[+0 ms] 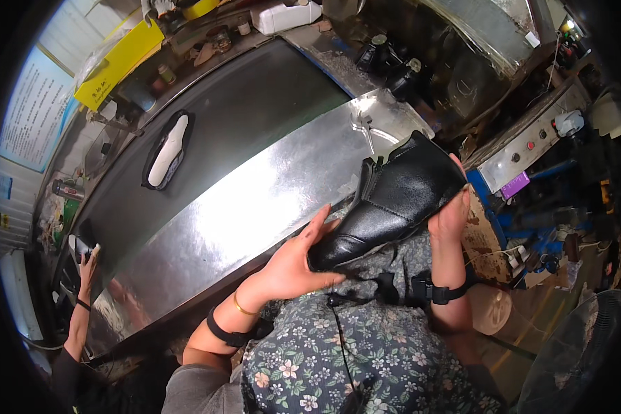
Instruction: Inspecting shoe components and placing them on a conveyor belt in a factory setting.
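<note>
A black leather ankle boot [401, 194] is held in front of my body, its toe pointing down to the left and its heel end up to the right. My left hand [291, 265] curves around the toe, fingers on the far side and thumb below. My right hand [452, 215] grips the heel end from the right, with some of its fingers hidden behind the leather. Past the boot lies a shiny metal ledge [234, 207]. On the dark belt [255, 103] behind it rests a shoe [167, 153] with its pale sole side up.
At the far left, another person's hand [87, 262] touches a black shoe [81, 245]. A yellow box [121, 65] stands beyond the belt. Dark bottle-like containers [375, 52] are at the back. A control panel [531, 141] stands on the right, and a fan [579, 352] is at lower right.
</note>
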`<act>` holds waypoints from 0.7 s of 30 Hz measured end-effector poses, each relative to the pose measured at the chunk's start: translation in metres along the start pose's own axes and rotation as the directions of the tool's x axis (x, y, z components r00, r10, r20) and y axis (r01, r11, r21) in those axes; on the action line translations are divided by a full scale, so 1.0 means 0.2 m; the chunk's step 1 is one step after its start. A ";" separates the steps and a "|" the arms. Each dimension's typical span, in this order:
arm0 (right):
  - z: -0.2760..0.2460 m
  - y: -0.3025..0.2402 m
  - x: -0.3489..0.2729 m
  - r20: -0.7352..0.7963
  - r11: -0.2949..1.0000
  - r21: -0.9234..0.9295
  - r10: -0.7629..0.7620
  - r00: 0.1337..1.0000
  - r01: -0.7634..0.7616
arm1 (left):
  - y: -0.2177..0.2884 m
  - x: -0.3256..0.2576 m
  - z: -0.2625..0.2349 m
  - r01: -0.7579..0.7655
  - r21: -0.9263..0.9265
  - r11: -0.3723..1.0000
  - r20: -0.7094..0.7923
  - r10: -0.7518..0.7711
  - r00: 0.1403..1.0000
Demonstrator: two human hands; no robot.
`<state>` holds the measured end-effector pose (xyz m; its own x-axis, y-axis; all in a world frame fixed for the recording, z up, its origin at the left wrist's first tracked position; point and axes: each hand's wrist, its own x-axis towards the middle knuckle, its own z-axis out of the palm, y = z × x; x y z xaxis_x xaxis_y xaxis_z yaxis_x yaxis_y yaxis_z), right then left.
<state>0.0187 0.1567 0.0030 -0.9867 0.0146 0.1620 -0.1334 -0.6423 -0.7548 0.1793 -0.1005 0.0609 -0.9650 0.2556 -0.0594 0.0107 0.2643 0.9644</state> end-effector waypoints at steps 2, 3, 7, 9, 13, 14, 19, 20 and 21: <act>-0.03 0.01 -0.01 -0.100 0.997 -0.045 0.060 0.993 -0.065 | -0.06 -0.03 0.02 -0.017 -0.145 0.989 -0.038 0.011 0.999; -0.05 0.01 -0.01 -0.051 0.996 -0.039 0.084 0.995 -0.086 | -0.08 -0.03 0.03 -0.046 -0.275 0.960 -0.093 0.022 0.995; -0.05 -0.12 0.04 0.220 0.936 -0.340 -0.015 0.975 0.091 | -0.09 0.06 -0.02 -0.095 -0.219 0.971 0.152 0.130 0.980; -0.02 -0.22 0.04 0.367 0.820 -0.522 -0.033 0.930 0.235 | -0.04 0.22 0.01 -0.096 -0.198 0.975 -0.063 0.085 0.994; 0.09 -0.35 -0.04 0.484 0.584 -0.746 0.144 0.863 0.321 | -0.05 0.68 0.16 -0.048 -0.282 0.958 -0.187 -0.006 0.982; 0.12 -0.35 -0.08 0.474 0.463 -0.828 0.275 0.837 0.316 | -0.07 0.76 0.21 -0.037 -0.600 0.799 -0.005 0.043 0.999; 0.16 -0.50 -0.21 0.498 0.298 -0.862 0.338 0.799 0.411 | -0.13 0.91 0.53 0.080 -0.521 0.850 -0.076 -0.140 0.987; 0.14 -0.53 -0.21 0.507 0.258 -0.862 0.382 0.773 0.438 | -0.12 0.91 0.56 0.079 -0.512 0.856 -0.087 -0.143 0.986; 0.11 -0.55 -0.20 0.378 0.235 -0.924 0.455 0.806 0.300 | -0.11 0.91 0.58 0.102 -0.571 0.814 -0.047 -0.156 0.987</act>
<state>0.0741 0.2109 0.0935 -0.8211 -0.5701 0.0274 -0.4137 0.5615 -0.7166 0.0339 0.0477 -0.0008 -0.9660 0.1675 -0.1970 -0.2392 -0.2901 0.9266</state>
